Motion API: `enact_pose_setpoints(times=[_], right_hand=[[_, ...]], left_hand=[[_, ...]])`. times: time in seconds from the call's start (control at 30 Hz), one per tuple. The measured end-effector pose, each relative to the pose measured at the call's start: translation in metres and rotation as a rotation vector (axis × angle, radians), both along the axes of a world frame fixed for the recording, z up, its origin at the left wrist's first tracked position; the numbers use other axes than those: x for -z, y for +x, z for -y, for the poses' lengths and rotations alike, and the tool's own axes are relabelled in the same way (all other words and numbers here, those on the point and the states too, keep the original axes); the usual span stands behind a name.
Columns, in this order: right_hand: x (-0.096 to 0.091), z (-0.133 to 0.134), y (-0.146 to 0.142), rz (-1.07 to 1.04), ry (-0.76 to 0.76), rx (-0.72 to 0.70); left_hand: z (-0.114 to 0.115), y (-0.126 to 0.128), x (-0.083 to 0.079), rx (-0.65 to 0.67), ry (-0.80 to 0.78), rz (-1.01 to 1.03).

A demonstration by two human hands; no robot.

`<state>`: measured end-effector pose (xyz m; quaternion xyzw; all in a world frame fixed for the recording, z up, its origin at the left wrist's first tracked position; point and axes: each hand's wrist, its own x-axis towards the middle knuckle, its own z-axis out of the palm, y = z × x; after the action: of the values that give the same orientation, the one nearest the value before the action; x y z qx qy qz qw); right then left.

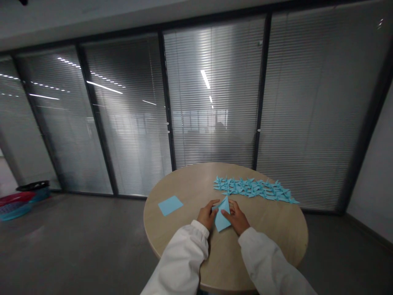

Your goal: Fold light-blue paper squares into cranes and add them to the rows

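Between my hands, above the table, is a partly folded sheet of light blue origami paper (pixel 222 220), with a pointed top and a kite-like outline. My left hand (pixel 208 214) grips its left edge, thumb and fingers closed on it. On the other side, my right hand (pixel 236 217) pinches the paper, the thumb lying on its front face and the fingers behind. Some fingertips are hidden by the paper. Just beyond my hands lies a dense band of folded blue paper cranes (pixel 251 188). To the left, a flat stack or sheet of blue paper (pixel 170 205) rests on the wood.
The round wooden table (pixel 184 241) stands before a glass partition with blinds (pixel 215 90) and dark frames. On the floor at far left are a red and blue basket (pixel 15 205) and a black-rimmed blue one (pixel 38 191). A white wall (pixel 371 196) rises at right.
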<state>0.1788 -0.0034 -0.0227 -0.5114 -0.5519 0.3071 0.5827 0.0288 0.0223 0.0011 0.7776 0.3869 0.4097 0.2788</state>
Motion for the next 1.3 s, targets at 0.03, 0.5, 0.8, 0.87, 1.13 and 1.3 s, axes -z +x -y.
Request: enact_pose_setpoints(times=[0.03,0.5,0.8,0.87,1.13,1.3], right_hand=[[0.001,0.0,0.0,-0.002,0.005,-0.006],[-0.001,-0.003,0.006,-0.173,0.043,-0.184],[-0.002,-0.004,0.012,-0.248,0.038,-0.192],[0.001,-0.006,0.013,-0.249,0.031,-0.2],[0.003,-0.006,0.014,-0.246,-0.057,-0.229],[0.002,-0.005,0.017,-0.291,-0.059,-0.137]], left_hand=[[0.001,0.0,-0.001,-0.006,0.014,-0.025],[-0.003,0.002,-0.003,-0.067,-0.133,0.202],[-0.009,0.0,-0.007,0.069,-0.412,0.619],[-0.014,-0.001,-0.002,0.056,-0.439,0.657],[-0.027,-0.003,0.008,0.016,-0.515,0.716],[-0.021,-0.003,0.004,0.06,-0.59,0.715]])
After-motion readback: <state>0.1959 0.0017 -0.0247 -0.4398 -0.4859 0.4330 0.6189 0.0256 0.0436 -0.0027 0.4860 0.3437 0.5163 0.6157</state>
